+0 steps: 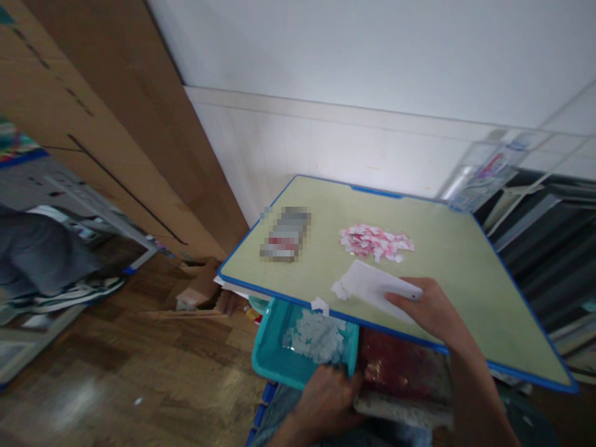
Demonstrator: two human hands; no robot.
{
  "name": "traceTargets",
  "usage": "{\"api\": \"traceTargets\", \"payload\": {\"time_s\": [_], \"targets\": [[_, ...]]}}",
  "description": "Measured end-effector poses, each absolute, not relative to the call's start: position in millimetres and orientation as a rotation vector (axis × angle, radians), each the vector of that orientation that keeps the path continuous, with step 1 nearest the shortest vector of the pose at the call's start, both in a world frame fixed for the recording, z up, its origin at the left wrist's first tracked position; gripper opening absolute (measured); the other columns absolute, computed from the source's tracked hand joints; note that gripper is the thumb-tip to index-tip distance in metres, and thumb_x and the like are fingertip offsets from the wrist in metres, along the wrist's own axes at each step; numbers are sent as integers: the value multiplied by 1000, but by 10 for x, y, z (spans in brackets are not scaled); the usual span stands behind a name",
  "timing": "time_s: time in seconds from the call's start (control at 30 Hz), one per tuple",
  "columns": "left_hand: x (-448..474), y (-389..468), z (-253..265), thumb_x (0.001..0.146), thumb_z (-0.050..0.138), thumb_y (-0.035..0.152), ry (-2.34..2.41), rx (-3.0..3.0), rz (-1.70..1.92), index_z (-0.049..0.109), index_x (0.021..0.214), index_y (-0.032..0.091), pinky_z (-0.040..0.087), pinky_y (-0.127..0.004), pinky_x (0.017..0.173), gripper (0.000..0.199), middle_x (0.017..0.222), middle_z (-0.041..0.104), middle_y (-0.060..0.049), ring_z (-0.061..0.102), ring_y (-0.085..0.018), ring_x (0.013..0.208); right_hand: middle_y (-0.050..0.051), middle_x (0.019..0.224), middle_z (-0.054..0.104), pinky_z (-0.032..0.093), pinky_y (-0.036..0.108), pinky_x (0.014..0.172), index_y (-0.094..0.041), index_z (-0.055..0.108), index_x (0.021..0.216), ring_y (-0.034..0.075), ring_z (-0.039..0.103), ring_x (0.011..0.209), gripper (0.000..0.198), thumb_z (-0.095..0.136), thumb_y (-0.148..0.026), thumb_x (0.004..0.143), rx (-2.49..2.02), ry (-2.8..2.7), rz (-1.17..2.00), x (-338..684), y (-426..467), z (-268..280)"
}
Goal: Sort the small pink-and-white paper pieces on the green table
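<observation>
My right hand [426, 304] is closed around the handle of a white plastic scraper [372, 288], whose broad blade lies low over the pale yellow tabletop [460, 279]. At the blade's left side are small white scraps [341, 290], and another white scrap [320, 305] lies at the table's blue front edge. Just below that edge sits a teal basin [267, 360], partly filled with wet-looking white scraps [319, 337]. My left hand [331, 394] is closed at the basin's near right rim; its fingertips are partly hidden. Behind the scraper lies a pile of pink-and-white scraps [375, 242].
A pixelated grey and red item [286, 234] lies on the table's left. A clear plastic bottle [491, 174] stands at the back right corner. Under the front edge is a dark red, wet-looking surface [400, 366]. At far left, another person's leg [41, 254] shows beside cardboard [116, 124].
</observation>
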State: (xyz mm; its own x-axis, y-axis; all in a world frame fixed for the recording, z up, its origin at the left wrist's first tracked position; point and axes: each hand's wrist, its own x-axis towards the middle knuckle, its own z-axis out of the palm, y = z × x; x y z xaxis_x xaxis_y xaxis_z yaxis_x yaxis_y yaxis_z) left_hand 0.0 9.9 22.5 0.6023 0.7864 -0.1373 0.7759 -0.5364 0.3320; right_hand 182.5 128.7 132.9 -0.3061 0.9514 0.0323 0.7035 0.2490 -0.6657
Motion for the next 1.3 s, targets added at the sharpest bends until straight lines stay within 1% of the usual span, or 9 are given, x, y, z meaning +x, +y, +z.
{"api": "traceTargets", "payload": {"time_s": [0.07, 0.2, 0.27, 0.43, 0.6, 0.7, 0.83, 1.07, 1.3], "targets": [[-1, 99, 226, 76, 49, 44, 1250, 2474, 36, 49, 101, 17, 42, -30, 52, 37, 71, 59, -8, 56, -24, 61, 0, 52, 55, 34, 20, 42, -10, 66, 68, 11, 45, 47, 26, 53, -32, 70, -1501, -2081, 775, 1794, 1282, 1337], [-3, 98, 226, 76, 48, 46, 1252, 2465, 2, 51, 97, 17, 42, -30, 52, 36, 71, 59, -8, 55, -24, 61, 1, 51, 55, 30, 20, 39, -10, 66, 70, 10, 42, 43, 27, 53, -34, 69, -1576, -1963, 613, 1766, 1343, 1340], [-1, 96, 223, 75, 51, 44, 1267, 2461, 8, 51, 97, 17, 42, -30, 52, 35, 72, 59, -8, 55, -23, 61, 1, 53, 56, 32, 20, 41, -10, 66, 74, 11, 44, 46, 26, 52, -32, 70, -1559, -1986, 647, 1741, 1352, 1341], [-3, 97, 228, 74, 52, 41, 1255, 2472, 30, 50, 102, 17, 42, -30, 52, 37, 71, 60, -8, 56, -24, 61, 2, 57, 60, 37, 21, 47, -11, 66, 71, 12, 49, 51, 23, 52, -29, 70, -1426, -2111, 906, 1666, 1280, 1366], [-4, 103, 235, 75, 51, 40, 1245, 2459, 14, 51, 99, 17, 41, -29, 52, 33, 68, 59, -7, 56, -23, 59, 2, 55, 59, 38, 22, 46, -11, 66, 69, 13, 49, 51, 22, 52, -28, 70, -1473, -2059, 818, 1680, 1267, 1363], [0, 98, 226, 75, 52, 41, 1257, 2469, 25, 50, 101, 17, 42, -29, 53, 36, 70, 60, -7, 56, -24, 61, 1, 56, 59, 38, 21, 47, -12, 66, 68, 13, 49, 52, 21, 52, -27, 70, -1454, -2100, 872, 1662, 1239, 1358], [-1, 96, 229, 76, 50, 43, 1249, 2474, 28, 51, 98, 16, 42, -31, 52, 34, 70, 60, -7, 56, -24, 60, 1, 57, 59, 38, 21, 49, -12, 66, 68, 13, 50, 53, 21, 52, -28, 70, -1420, -2128, 911, 1634, 1180, 1368], [-10, 107, 251, 77, 49, 42, 1233, 2456, 2, 49, 100, 17, 43, -32, 55, 34, 74, 60, -8, 57, -25, 65, -1, 51, 54, 35, 20, 45, -12, 60, 58, 11, 46, 49, 22, 51, -28, 71, -1446, -2137, 915, 1631, 1106, 1393], [-6, 100, 234, 76, 50, 42, 1238, 2465, 15, 50, 97, 17, 43, -31, 53, 33, 70, 60, -7, 57, -25, 61, 0, 53, 53, 34, 20, 45, -11, 62, 64, 11, 45, 49, 23, 51, -29, 72, -1491, -2091, 856, 1673, 1066, 1381]]}}
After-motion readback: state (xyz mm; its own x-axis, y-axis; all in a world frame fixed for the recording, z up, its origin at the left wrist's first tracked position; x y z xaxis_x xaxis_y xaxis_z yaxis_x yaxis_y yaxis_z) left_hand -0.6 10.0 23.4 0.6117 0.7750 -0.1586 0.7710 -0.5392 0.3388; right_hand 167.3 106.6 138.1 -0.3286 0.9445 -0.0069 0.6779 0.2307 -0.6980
